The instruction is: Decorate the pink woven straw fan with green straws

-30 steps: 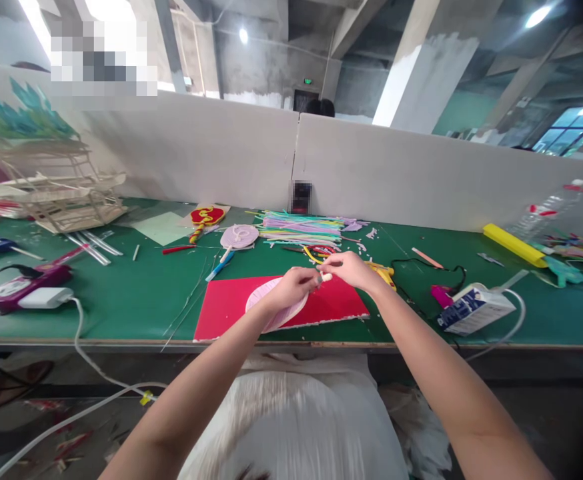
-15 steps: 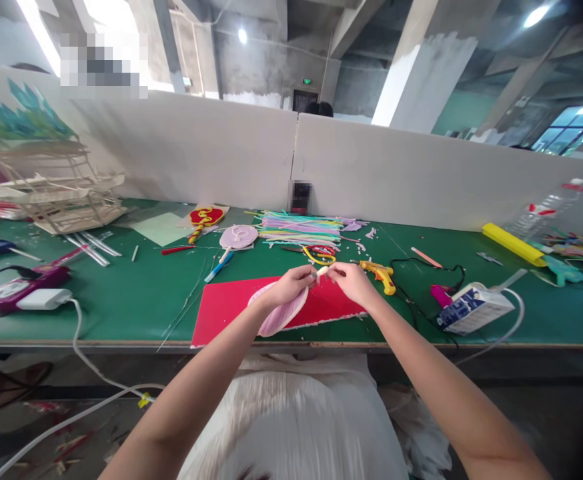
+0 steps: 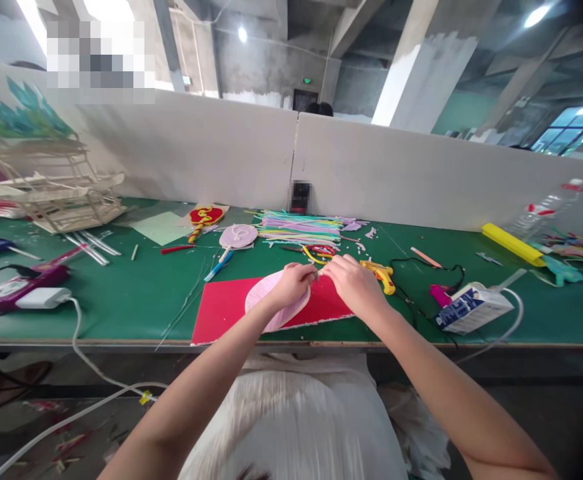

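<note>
A round pink fan (image 3: pixel 259 300), with fine ribs and a pale rim, lies tilted over a red board (image 3: pixel 221 307). My left hand (image 3: pixel 294 283) is closed at the fan's upper right edge, pinching near its short cream handle. Opposite it, my right hand (image 3: pixel 350 280) has its fingers closed at the other end of that handle, fingertips almost meeting the left ones. Most of the handle is hidden by my fingers. Behind my right hand lie a yellow glue gun (image 3: pixel 382 275) and scissors with red and yellow handles (image 3: pixel 321 253).
Pastel pipe cleaners (image 3: pixel 296 229) lie in a pile at the back. A second pink round piece (image 3: pixel 238 236) and a red-and-yellow fan shape (image 3: pixel 206 217) are left of them. A carton (image 3: pixel 474 309) stands right; a magenta power strip (image 3: pixel 21 287) sits left.
My right hand has turned over the handle, its back now facing up and covering more of it. The fan has shifted slightly and shows flatter. My left hand stays nearly in place.
</note>
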Tool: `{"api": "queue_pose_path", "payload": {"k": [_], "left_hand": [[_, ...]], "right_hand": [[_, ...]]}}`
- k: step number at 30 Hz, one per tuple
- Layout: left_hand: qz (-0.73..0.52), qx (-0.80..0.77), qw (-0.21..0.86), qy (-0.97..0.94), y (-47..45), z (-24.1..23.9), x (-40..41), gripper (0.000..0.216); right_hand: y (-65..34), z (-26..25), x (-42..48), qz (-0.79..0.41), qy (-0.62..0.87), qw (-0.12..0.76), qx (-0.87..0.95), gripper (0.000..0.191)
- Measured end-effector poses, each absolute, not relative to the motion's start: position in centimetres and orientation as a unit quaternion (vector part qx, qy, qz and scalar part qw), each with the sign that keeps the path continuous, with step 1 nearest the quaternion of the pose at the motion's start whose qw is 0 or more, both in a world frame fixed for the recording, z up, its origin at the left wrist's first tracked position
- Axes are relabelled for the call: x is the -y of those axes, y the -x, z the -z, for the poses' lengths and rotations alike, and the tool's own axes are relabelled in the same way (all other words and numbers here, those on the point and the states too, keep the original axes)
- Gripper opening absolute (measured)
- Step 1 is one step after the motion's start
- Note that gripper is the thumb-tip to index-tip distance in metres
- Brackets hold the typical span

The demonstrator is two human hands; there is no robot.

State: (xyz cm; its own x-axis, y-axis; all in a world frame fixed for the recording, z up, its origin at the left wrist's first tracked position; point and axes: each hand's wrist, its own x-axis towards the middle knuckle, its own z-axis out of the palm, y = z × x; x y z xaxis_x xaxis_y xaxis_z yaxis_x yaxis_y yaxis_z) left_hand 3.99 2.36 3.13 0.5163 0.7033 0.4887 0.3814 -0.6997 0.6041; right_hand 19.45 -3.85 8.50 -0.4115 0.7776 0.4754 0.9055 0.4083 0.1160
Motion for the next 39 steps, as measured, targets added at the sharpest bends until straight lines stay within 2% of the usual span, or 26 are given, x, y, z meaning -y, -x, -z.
{"api": "queue_pose_path", "payload": {"k": [4, 8, 12, 15, 18, 23, 26, 29, 35, 39], "left_hand": [[-0.332, -0.299, 0.208, -0.870, -3.8, -3.1, -2.2, 0.022], [-0.316, -0.264, 0.225, -0.883, -3.4, -3.3, -1.9, 0.022], [-0.345, -0.236, 0.279, -0.865, -2.9, -4.1, -1.7, 0.022], [-0.370, -0.238, 0.343, -0.830, -2.8, -4.2, -1.7, 0.023], [-0.393, -0.252, 0.389, -0.794, -3.0, -3.9, -1.6, 0.025], [-0.414, -0.270, 0.401, -0.771, -3.5, -3.1, -1.7, 0.020], [-0.438, -0.257, 0.444, -0.738, -3.8, -2.7, -2.1, 0.013], [-0.451, -0.237, 0.477, -0.716, -3.9, -2.5, -2.4, 0.015], [-0.465, -0.309, 0.411, -0.720, -3.9, -3.0, -2.1, 0.010], [-0.447, -0.344, 0.351, -0.748, -3.8, -2.9, -1.9, 0.010]], "right_hand": [[-20.3, -9.5, 2.3, 0.117, 0.478, 0.194, 0.849, 0.023], [-21.3, -9.2, 0.4, -0.032, 0.471, 0.239, 0.848, 0.020], [-22.0, -8.2, -0.4, -0.183, 0.477, 0.286, 0.811, 0.018], [-21.7, -7.3, 0.0, -0.211, 0.481, 0.297, 0.797, 0.024], [-21.0, -6.5, 0.7, -0.205, 0.501, 0.310, 0.782, 0.029], [-20.5, -5.5, 0.8, -0.154, 0.531, 0.339, 0.761, 0.026], [-20.5, -5.2, 0.5, -0.148, 0.542, 0.337, 0.756, 0.024], [-20.1, -4.9, 0.8, -0.132, 0.549, 0.324, 0.760, 0.023], [-19.1, -5.0, 2.7, 0.035, 0.536, 0.226, 0.813, 0.026], [-19.3, -6.2, 3.2, 0.104, 0.508, 0.206, 0.830, 0.026]]}}
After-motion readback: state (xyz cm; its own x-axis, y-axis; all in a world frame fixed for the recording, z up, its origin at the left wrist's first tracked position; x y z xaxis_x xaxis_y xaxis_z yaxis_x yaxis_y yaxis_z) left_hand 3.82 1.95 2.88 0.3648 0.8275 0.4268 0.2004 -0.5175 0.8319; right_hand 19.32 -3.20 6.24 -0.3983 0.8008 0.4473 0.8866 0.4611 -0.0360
